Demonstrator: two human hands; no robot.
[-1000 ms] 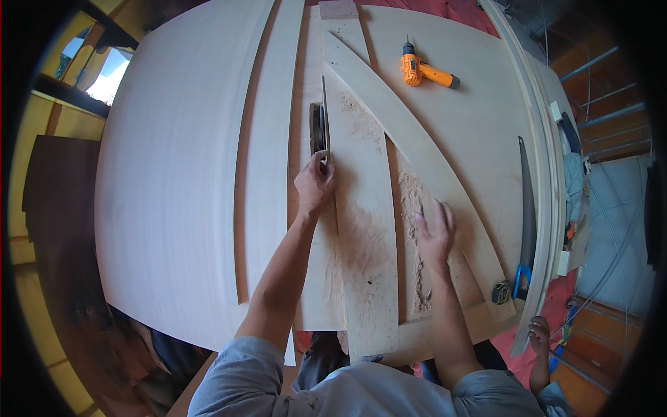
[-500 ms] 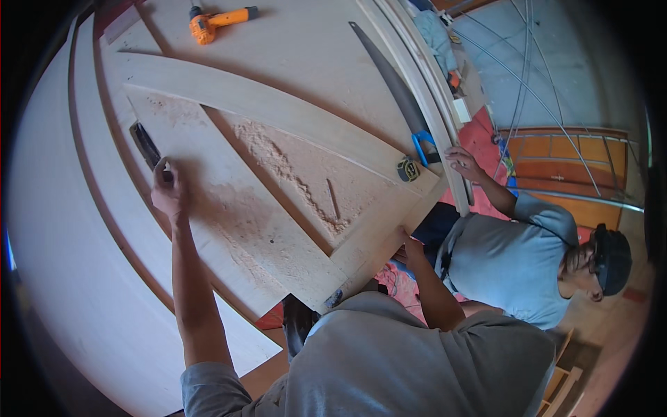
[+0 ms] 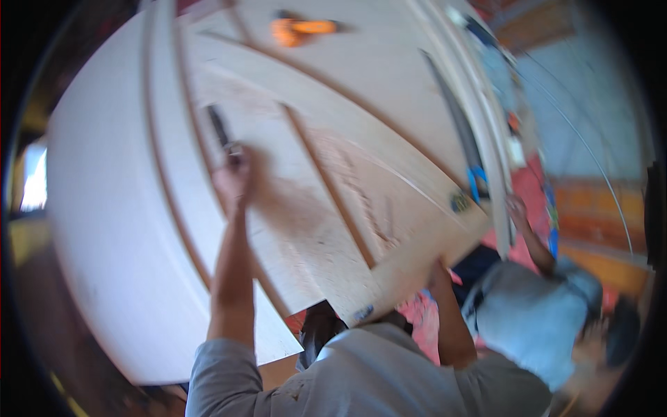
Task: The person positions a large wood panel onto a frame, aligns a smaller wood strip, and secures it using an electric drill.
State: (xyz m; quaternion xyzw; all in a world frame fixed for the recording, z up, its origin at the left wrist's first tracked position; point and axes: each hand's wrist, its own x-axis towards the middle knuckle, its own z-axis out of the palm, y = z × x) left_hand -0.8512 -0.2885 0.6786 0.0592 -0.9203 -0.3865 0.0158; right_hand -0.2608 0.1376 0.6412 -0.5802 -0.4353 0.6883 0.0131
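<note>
My left hand [image 3: 233,181] is closed round the near end of a long dark tool [image 3: 220,125], shaped rather like a hand plane. It is over the left edge of a pale wooden panel [image 3: 295,187], dusted with sawdust and shavings. My right hand [image 3: 439,276] touches the near edge of the broad crosspiece [image 3: 417,260] at the panel's end; motion blur and the wood hide its fingers. Curled wood shavings [image 3: 351,184] lie in the three-sided recess between the pale strips. A tape measure [image 3: 460,202] sits at the crosspiece's right end.
An orange drill [image 3: 302,29] lies at the far side, and a handsaw [image 3: 455,111] with a blue handle lies at the right. Beyond it are long pale boards [image 3: 490,104], with a co-worker's hand [image 3: 517,210] beside them. A large white sheet [image 3: 104,208] fills the left.
The whole view has swung, so everything appears further right and lower, and blurred. Both my hands keep about the same places on the wood.
</note>
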